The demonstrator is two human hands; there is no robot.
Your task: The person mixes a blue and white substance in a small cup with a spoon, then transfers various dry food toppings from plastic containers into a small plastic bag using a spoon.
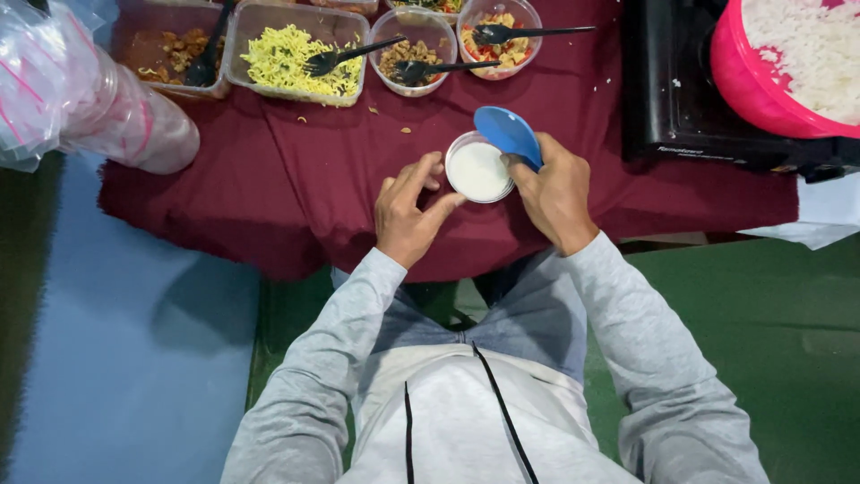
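Note:
A small round clear bowl (477, 170) filled with white rice stands on the maroon tablecloth (269, 170). My left hand (408, 211) rests against its left side, fingers curled around the rim. My right hand (555, 193) grips a blue rice paddle (508, 133), whose blade hovers over the bowl's upper right edge.
Along the far edge stand clear containers: yellow noodles (291, 58), brown food (175, 49), and two round tubs (412, 54) (499, 36), each with a black fork or spoon. A pink tub of white rice (788, 63) sits on a black appliance (681, 99). Stacked plastic containers in a bag (90, 99) lie left.

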